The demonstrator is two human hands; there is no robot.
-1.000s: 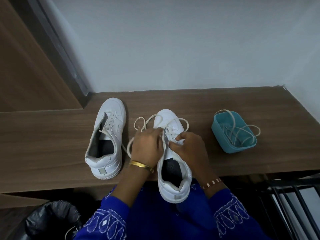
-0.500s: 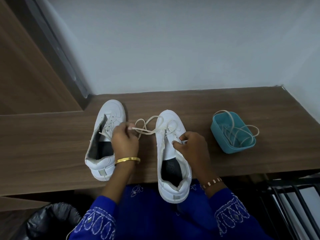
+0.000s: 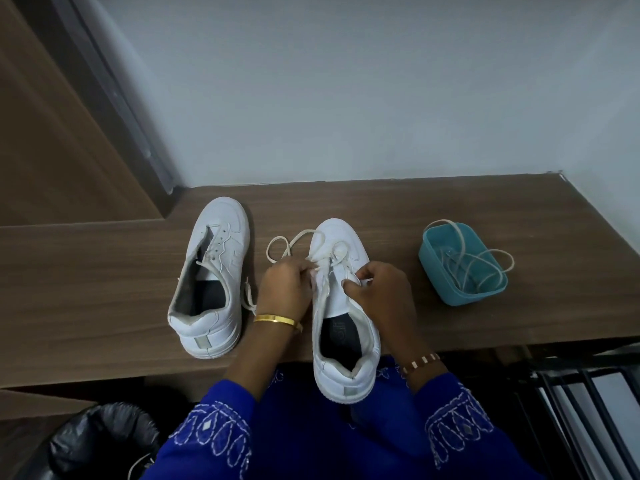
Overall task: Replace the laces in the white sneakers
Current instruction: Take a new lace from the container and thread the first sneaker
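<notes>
Two white sneakers stand toe-away on the wooden counter [image 3: 104, 271]. The left sneaker [image 3: 213, 282] has bare eyelets and a short lace end trailing beside it. The right sneaker [image 3: 343, 306] overhangs the counter's front edge with its heel. A cream lace [image 3: 287, 242] is threaded through its lower eyelets and loops out to the left. My left hand [image 3: 285, 285] pinches this lace at the sneaker's left eyelet row. My right hand [image 3: 377, 289] grips the sneaker's right side, thumb and fingers at the eyelet flap.
A teal plastic tub [image 3: 462, 268] at the right holds more cream laces, one looping over its rim. A black bin bag [image 3: 100, 441] sits below at the left. A dark metal rack [image 3: 585, 410] stands below at the right. The wall runs right behind the counter.
My left hand pulled the lace out to the left over the other sneaker, then came back to the right sneaker's eyelets. My right hand stayed on the sneaker.
</notes>
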